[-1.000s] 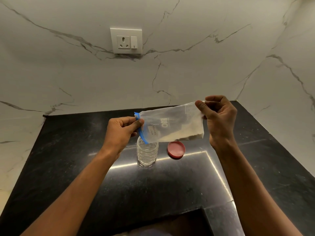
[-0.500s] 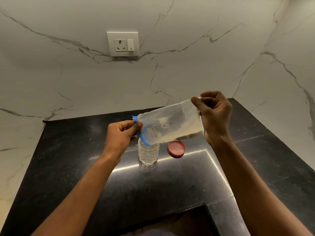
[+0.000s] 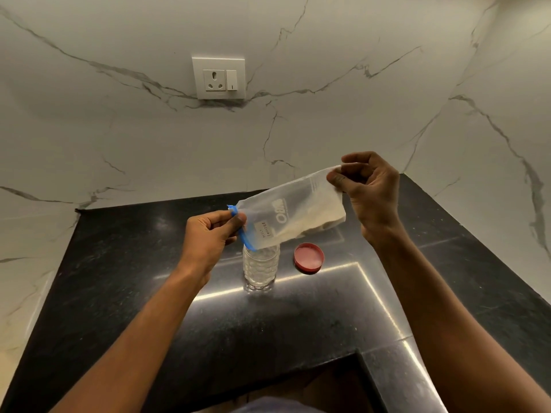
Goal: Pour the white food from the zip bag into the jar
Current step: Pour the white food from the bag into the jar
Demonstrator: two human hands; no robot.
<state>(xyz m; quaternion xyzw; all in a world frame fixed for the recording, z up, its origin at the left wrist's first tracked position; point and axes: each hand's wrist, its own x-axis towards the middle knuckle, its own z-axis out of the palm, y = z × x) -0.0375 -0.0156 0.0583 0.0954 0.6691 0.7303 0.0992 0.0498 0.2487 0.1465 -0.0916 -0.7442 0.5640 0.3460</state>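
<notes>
Head view: the zip bag (image 3: 290,214) is held tilted between both hands above the open jar (image 3: 261,268) on the black counter (image 3: 125,293). The left hand (image 3: 208,234) pinches the blue zip end (image 3: 242,231) directly over the jar mouth; the right hand (image 3: 369,190) pinches the raised bottom corner, with the white food (image 3: 316,220) lying in the bag's lower fold.

Zip bag (image 3: 293,214) now tilted steeper than a second ago: sealed end raised toward 2 o'clock by right hand (image 3: 372,193), blue mouth dipped toward 8 o'clock over jar (image 3: 261,268). White food (image 3: 313,223) sliding mouthward.

Black stone counter (image 3: 149,293) bearing a clear jar (image 3: 260,271) and, beside it, a red lid (image 3: 309,258).
</notes>
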